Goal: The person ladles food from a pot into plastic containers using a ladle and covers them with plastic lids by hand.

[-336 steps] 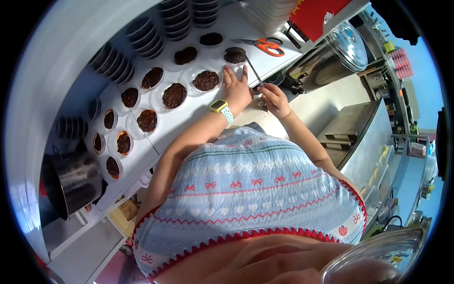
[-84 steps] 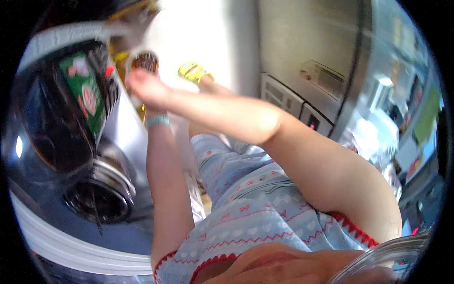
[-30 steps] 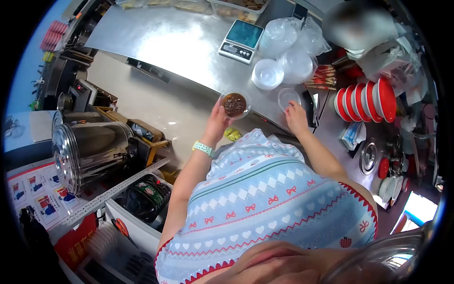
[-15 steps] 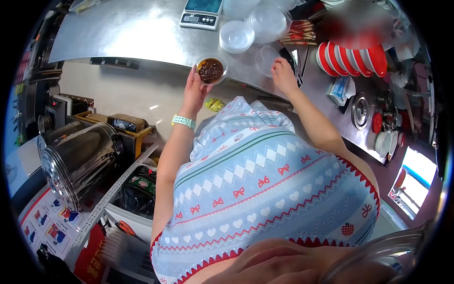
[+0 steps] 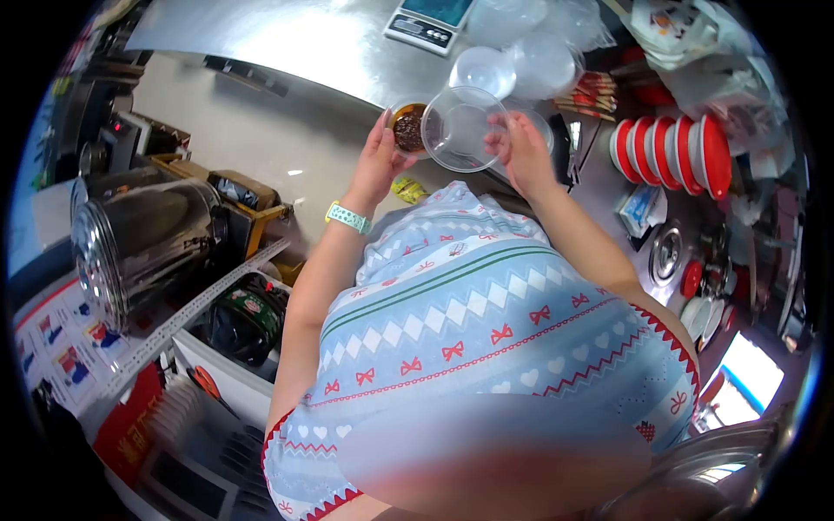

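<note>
My left hand (image 5: 379, 163) is wrapped round the side of a small clear round tub with dark brown, oily, chunky sauce (image 5: 408, 130) in it, held by the counter's front edge. In my right hand (image 5: 526, 154) a clear round plastic lid (image 5: 465, 135) is pinched at its right rim. The lid is tilted and overlaps the right part of the tub from my viewpoint; whether the two touch, I cannot tell. Behind the right hand, another clear round piece partly shows on the counter.
On the steel counter (image 5: 304, 52) stand a digital scale (image 5: 426, 28), clear plastic bowls (image 5: 483, 73) and red-wrapped chopsticks (image 5: 589, 95). Red-and-white stacked bowls (image 5: 669, 156) lie to the right, near a round metal lid (image 5: 666, 255). A large steel pot (image 5: 156, 234) stands at the left.
My right hand has picked up the clear lid from the counter and brought it left, up to the tub. The left hand still holds the tub. The head view has shifted.
</note>
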A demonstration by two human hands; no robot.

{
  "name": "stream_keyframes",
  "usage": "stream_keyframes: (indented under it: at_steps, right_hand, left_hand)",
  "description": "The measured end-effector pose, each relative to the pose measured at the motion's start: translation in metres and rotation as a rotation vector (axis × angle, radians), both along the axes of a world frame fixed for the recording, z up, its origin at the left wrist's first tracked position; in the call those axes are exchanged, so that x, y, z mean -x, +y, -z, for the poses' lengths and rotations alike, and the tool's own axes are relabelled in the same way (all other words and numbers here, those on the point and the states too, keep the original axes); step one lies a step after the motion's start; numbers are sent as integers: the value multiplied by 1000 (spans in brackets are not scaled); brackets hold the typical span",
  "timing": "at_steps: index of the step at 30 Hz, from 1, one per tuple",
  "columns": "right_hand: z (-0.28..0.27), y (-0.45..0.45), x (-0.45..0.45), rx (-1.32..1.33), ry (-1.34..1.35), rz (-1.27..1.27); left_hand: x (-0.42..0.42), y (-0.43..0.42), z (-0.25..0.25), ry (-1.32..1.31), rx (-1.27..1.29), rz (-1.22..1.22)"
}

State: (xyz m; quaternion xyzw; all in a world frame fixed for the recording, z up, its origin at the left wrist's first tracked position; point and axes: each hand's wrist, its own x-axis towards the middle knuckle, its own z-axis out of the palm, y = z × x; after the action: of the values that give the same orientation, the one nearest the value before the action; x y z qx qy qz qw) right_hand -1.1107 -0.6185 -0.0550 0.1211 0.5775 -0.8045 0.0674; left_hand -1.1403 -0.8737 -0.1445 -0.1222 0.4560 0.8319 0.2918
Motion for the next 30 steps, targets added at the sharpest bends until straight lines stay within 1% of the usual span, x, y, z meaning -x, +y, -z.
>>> stream_keyframes:
  at_steps: [1,2,3,5,6,7,9,10,11,13,14,16,17,18,19,21,23,25,26,27,28,29,30]
  right_hand:
    - [7,-7,11,116,-134,50]
    - [15,-18,21,132,-199,73]
    - [27,-29,27,132,-202,42]
    - [55,-51,41,73,-246,63]
    - [69,-62,47,58,-196,15]
    - [68,-75,52,59,-196,-26]
    - [65,-101,61,-139,-197,-186]
    - [65,-122,65,-113,-114,-141]
    - [63,-133,70,-109,-106,-191]
    - [58,-155,79,-248,43,-383]
    - [53,-167,81,-242,56,-440]
    - [40,-179,85,-197,-52,-665]
    - [34,-184,82,-194,-36,-731]
    - [27,-190,78,-137,-78,-798]
    - [20,-204,77,-69,-108,-890]
    - [4,-229,64,-43,-141,-992]
    - [28,-241,80,115,-111,-1268]
    - [32,-266,69,316,-216,-1332]
    - [19,-283,55,338,-222,-1424]
    - [-6,-293,41,189,-206,-1496]
    - [-34,-289,-3,30,-166,-1525]
    - [-36,-309,-13,19,-167,-1563]
    - [-38,-323,-28,94,-206,-1670]
  left_hand:
    - [-2,-4,-12,2,3,-27]
    - [-5,-7,-24,23,39,-27]
    - [-8,-12,-37,40,77,-29]
    - [-15,-24,-48,59,94,-51]
    - [-19,-31,-53,77,109,-42]
    - [-23,-37,-59,76,116,-82]
    - [-32,-45,-69,64,116,-153]
    - [-37,-52,-72,65,125,-200]
    - [-42,-58,-75,55,84,-272]
    - [-53,-72,-79,53,51,-404]
    - [-61,-82,-80,56,57,-457]
    - [-80,-92,-80,68,72,-575]
    - [-91,-97,-79,90,-10,-619]
    - [-102,-101,-81,118,-86,-669]
    - [-112,-105,-87,146,-54,-766]
    - [-141,-102,-107,117,225,-827]
    - [-161,-99,-102,111,240,-949]
    - [-183,-95,-121,90,271,-1002]
    - [-196,-90,-129,83,306,-1090]
    - [-205,-86,-134,68,317,-1096]
    - [-244,-75,-148,69,318,-1068]
    - [-256,-85,-149,66,313,-1107]
    - [-275,-88,-149,54,296,-1212]
